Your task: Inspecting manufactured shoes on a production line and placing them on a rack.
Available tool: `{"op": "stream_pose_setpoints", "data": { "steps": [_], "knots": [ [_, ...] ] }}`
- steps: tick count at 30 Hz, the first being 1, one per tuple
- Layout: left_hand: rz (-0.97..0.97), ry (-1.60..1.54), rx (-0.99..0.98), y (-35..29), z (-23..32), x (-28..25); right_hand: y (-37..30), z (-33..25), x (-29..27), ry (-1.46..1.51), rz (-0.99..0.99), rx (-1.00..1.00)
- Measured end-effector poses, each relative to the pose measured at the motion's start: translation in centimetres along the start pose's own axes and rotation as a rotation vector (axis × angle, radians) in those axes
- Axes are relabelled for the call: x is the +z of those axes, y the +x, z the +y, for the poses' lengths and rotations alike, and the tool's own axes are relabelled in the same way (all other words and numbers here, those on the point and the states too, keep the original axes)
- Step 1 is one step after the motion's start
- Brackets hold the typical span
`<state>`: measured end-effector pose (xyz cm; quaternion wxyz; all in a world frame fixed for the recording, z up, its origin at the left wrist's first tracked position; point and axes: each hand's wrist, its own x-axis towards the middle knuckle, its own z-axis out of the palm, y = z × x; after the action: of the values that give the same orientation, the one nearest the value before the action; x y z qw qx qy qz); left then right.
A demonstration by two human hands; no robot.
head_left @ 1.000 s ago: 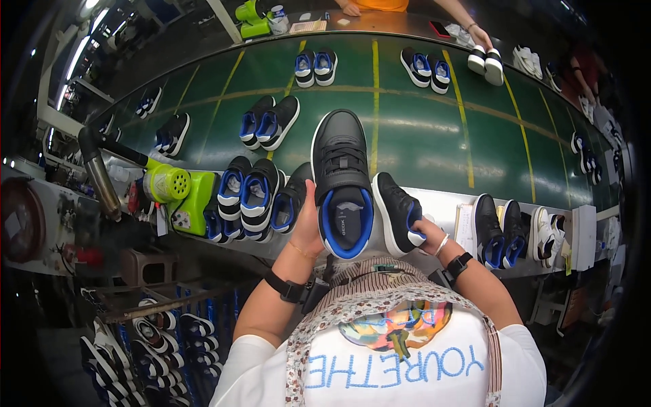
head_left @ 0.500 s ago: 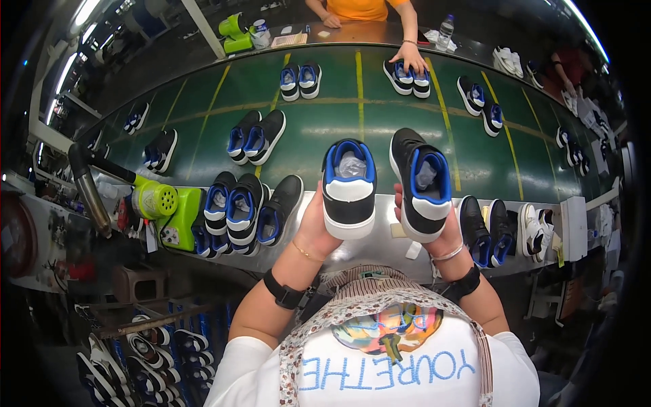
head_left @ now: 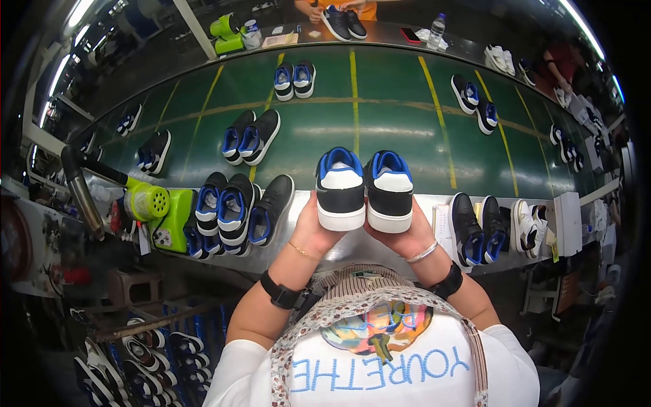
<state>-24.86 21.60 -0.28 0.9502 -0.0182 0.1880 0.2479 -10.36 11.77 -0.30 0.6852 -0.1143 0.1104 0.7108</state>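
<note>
1. You are holding two black sneakers side by side, heels facing you, above the green conveyor belt (head_left: pixel 380 129).
2. Your left hand (head_left: pixel 310 229) is gripping the left sneaker (head_left: pixel 340 188).
3. Your right hand (head_left: pixel 405 234) is gripping the right sneaker (head_left: pixel 389 190).
4. More sneaker pairs (head_left: pixel 234 211) are lying at the belt's near-left edge.

The person holds a pair of black sneakers up side by side, heels toward the camera. The left hand (head_left: pixel 313 230) cups the left sneaker (head_left: pixel 340 190) from below, and the right hand (head_left: pixel 405 236) cups the right sneaker (head_left: pixel 389 192); the two shoes touch. Both have blue linings and white soles. Beyond them runs a green conveyor belt (head_left: pixel 407 129) carrying more pairs, well apart. Just left, several sneakers (head_left: pixel 234 214) crowd the metal worktop (head_left: pixel 352 247) edge beside a lime-green tool (head_left: pixel 163 210).
</note>
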Motion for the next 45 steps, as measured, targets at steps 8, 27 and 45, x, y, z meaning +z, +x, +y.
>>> {"op": "stream_pose_setpoints", "data": {
  "steps": [8, 27, 45],
  "knots": [
    [-0.031, 0.063, 0.013, -0.2, -0.2, 0.1, -0.3, 0.3, 0.5, -0.064, -0.006, -0.012],
    [0.135, 0.278, -0.051, -1.4, 4.3, -11.6, 0.0, -0.3, -4.3, -0.178, 0.270, 0.085],
    [1.572, 1.187, 1.342, -14.9, 17.6, -21.3, 1.1, 0.5, -5.7, -0.231, 0.555, 0.001]
  ]
}}
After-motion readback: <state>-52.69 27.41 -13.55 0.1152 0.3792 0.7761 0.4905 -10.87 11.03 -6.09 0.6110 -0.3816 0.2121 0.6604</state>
